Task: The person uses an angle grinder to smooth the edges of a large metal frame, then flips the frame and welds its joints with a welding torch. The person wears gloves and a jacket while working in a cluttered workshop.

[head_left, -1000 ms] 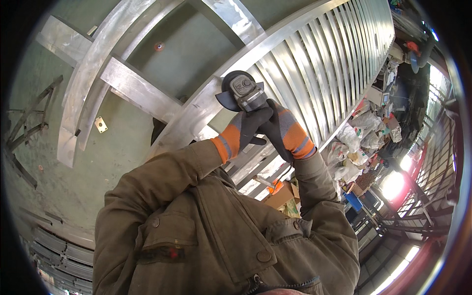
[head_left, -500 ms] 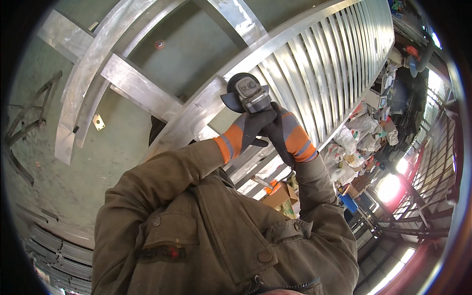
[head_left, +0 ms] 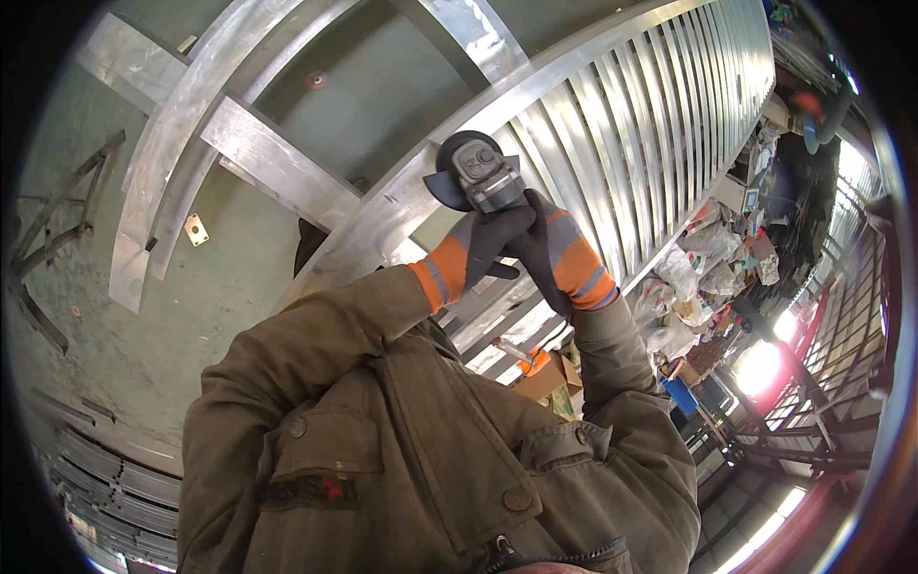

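Both my gloved hands are closed round the body of an angle grinder (head_left: 486,175), a grey and black tool with a dark disc and guard at its head. My left hand (head_left: 483,251), in an orange, grey and black glove, wraps it from the left. From the right, my right hand (head_left: 562,251) grips it in a matching glove. The grinder's head is over the wide edge beam of a shiny metal frame (head_left: 382,206); whether the disc touches the metal I cannot tell. Most of the tool's handle is hidden by the gloves.
Closely spaced metal slats (head_left: 631,124) fill the frame to the right. Curved metal beams (head_left: 177,124) and a crosspiece (head_left: 273,158) lie left. Plastic bags and scrap (head_left: 703,258) are heaped at right. A cardboard box (head_left: 545,381) is below my hands; a dark steel stand (head_left: 62,239) is far left.
The grinder and my hands have shifted very slightly left and up against the frame. The surroundings sit a little further right in the view. Both hands keep their hold.
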`<move>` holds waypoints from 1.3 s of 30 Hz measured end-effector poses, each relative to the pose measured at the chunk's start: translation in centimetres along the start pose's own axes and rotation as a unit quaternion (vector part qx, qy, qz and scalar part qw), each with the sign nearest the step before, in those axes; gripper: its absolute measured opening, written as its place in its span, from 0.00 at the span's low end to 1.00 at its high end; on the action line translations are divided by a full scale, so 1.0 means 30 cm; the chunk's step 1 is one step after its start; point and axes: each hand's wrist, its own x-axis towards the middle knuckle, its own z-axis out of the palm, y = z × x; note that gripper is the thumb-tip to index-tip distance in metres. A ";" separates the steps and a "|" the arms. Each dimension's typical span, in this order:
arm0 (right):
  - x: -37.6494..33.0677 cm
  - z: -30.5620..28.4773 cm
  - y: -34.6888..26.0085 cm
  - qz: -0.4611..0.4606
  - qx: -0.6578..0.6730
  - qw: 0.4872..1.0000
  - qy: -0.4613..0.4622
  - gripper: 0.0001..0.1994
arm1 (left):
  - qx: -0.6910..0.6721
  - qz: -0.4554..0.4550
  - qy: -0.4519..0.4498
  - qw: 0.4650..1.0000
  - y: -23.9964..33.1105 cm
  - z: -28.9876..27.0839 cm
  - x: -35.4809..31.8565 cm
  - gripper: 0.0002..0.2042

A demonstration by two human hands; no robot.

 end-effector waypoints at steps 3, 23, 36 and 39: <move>-0.020 -0.027 0.020 0.074 0.007 0.997 0.008 0.20 | 0.012 -0.014 -0.027 0.999 -0.003 0.020 0.028 0.33; -0.058 -0.100 0.048 0.005 -0.052 0.999 0.015 0.21 | 0.035 -0.007 -0.052 0.998 -0.043 0.065 0.099 0.35; -0.022 -0.090 0.092 -0.009 -0.030 0.999 0.014 0.18 | 0.027 -0.002 -0.001 1.000 -0.035 0.060 0.105 0.33; -0.016 -0.084 0.096 0.007 -0.003 1.000 0.024 0.19 | 0.024 -0.010 -0.024 0.999 -0.034 0.055 0.104 0.33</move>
